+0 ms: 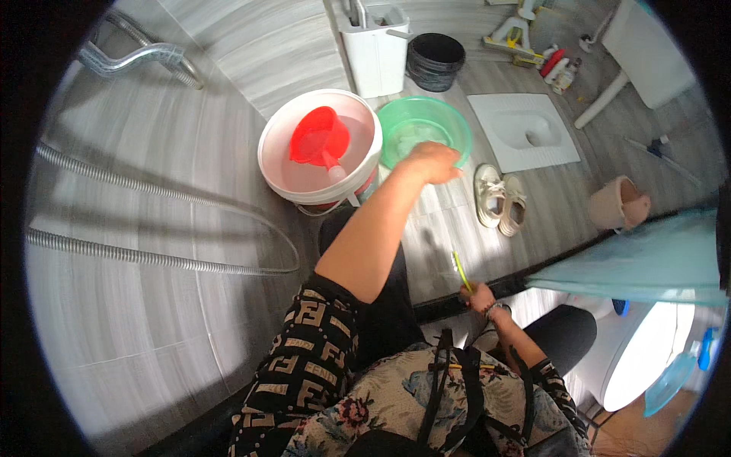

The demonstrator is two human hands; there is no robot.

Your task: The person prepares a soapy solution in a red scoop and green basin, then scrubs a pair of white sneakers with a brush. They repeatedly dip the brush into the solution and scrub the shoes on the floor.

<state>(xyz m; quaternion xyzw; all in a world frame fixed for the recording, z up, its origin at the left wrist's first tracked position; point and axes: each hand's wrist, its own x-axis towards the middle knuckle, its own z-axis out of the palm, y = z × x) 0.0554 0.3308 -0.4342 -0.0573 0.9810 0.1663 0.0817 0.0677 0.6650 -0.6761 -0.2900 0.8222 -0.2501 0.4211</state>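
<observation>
My left hand (435,162) reaches over the near right rim of a green plastic basin (460,122). Its fingers point to the right, somewhat curled and apart, and I see nothing in them. Milky or whitish water (415,135) lies in the basin. Lower down, my right hand (477,296) is closed round the handle of a yellow-green toothbrush-like brush (461,268) with white bristles. A pair of pale lace-up shoes (500,201) stands on the floor between my two hands, right of the basin.
Left of the basin is a white bucket (273,169) with a red dipper (320,137) inside. Behind stand a white bin-like container (375,61) and a black bucket (435,62). A squat toilet (525,131) and pink bucket (614,202) lie right. A metal hose (152,185) hangs left.
</observation>
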